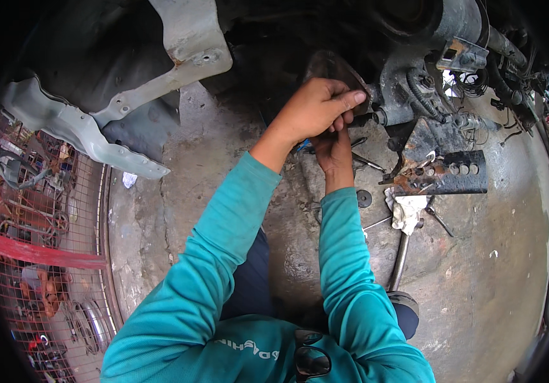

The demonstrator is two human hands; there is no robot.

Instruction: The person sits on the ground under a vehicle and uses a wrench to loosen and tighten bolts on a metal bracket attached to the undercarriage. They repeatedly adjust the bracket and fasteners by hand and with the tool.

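Observation:
My left hand is raised before the dark underside of a vehicle, its fingers curled and its thumb pointing right. Whatever it grips, if anything, does not show. Just below, my right hand reaches up with its palm partly showing; its fingertips are hidden behind the left hand. Both are close to the end of a dark, greasy rod-like part that joins a metal vehicle assembly. A dark curved plate lies behind the left hand.
A rusty perforated metal bracket hangs at the right, above a white rag and a metal bar. Tools, including a metal rod, and a round black disc lie on the concrete. Grey body panels and a red wire fence are left.

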